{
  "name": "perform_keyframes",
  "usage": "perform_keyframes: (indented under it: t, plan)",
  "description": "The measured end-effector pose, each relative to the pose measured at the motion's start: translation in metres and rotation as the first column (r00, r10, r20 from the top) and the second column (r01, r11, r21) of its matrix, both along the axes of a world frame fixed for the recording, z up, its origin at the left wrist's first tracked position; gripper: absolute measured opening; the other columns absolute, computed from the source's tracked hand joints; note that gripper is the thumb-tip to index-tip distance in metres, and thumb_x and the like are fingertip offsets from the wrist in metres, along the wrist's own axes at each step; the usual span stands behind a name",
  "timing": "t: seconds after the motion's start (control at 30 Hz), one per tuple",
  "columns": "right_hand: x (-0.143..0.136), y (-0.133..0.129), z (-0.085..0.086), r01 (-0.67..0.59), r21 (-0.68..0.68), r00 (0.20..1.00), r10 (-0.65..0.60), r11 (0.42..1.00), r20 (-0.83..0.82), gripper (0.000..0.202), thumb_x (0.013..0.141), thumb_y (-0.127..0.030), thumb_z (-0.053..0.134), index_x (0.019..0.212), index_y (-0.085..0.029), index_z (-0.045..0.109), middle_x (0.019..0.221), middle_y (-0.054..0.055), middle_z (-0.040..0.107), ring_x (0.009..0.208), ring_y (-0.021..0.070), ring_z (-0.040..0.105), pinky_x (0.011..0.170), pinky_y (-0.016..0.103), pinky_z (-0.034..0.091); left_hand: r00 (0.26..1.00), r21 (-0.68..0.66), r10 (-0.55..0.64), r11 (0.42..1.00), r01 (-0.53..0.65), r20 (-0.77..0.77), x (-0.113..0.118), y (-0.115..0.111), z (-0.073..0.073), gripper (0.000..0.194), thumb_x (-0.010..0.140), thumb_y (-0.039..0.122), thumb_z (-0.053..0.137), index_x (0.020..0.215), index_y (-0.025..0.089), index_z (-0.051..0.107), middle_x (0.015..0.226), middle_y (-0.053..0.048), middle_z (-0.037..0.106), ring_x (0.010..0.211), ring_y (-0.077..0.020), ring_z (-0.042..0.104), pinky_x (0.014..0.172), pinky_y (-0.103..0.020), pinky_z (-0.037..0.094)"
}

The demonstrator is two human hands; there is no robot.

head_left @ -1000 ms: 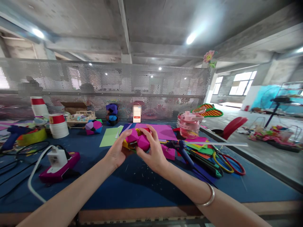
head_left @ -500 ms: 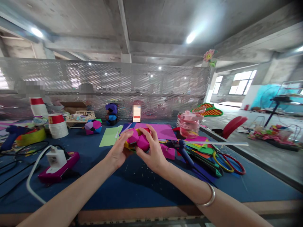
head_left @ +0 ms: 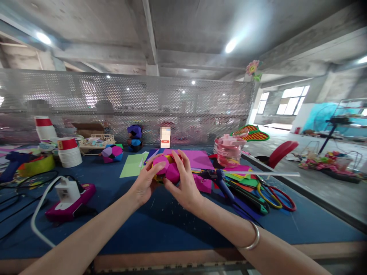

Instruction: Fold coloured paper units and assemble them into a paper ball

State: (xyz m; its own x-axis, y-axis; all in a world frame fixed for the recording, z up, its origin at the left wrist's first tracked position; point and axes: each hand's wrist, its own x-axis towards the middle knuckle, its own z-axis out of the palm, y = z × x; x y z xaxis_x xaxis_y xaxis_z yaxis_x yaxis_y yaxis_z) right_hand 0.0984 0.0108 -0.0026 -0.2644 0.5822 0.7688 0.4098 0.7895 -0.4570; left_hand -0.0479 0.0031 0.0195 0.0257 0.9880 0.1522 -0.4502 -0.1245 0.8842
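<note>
Between my two hands is a many-sided paper ball (head_left: 171,172), mostly magenta with some yellow and red faces. My left hand (head_left: 145,181) grips its left side, the thumb lying across the front. On the right side, my right hand (head_left: 185,183) has its fingers over the top and its thumb low at the front. The far side of the ball is hidden. Behind it lie a magenta sheet (head_left: 197,158) and a light green sheet (head_left: 130,167). Just right of my right hand is a blue glue gun (head_left: 225,185).
Scissors (head_left: 282,196), a green cutter knife (head_left: 252,198) and a pink jar (head_left: 228,152) stand or lie at right. At left are a power strip (head_left: 86,194), paper cups (head_left: 70,154) and another paper ball (head_left: 112,153). A phone (head_left: 165,138) leans against the mesh screen (head_left: 186,95).
My left thumb has shifted further across the front of the paper ball, and a dark gap there is now mostly covered. Both hands keep their hold in nearly the same place.
</note>
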Motion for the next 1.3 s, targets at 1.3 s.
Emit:
perform_keyframes:
  t: [1.3]
  plan:
    - [0.005, -0.001, 0.014, 0.024, 0.066, 1.0, -0.023, 0.998, -0.018, 0.073, 0.087, -0.023, 0.061, 0.15, -0.024, 0.023, 0.148, 0.016, 0.036, 0.143, 0.0292, 0.033, 0.115, 0.056, 0.036, 0.905, 0.225, -0.158, 0.938, 0.263, -0.395, -0.047, 0.022, 0.009, 0.063, 0.076, 0.029, 0.076, 0.135, 0.031, 0.054, 0.132, -0.006, 0.063, 0.112, -0.0246, 0.063, 0.091, -0.032, 0.052]
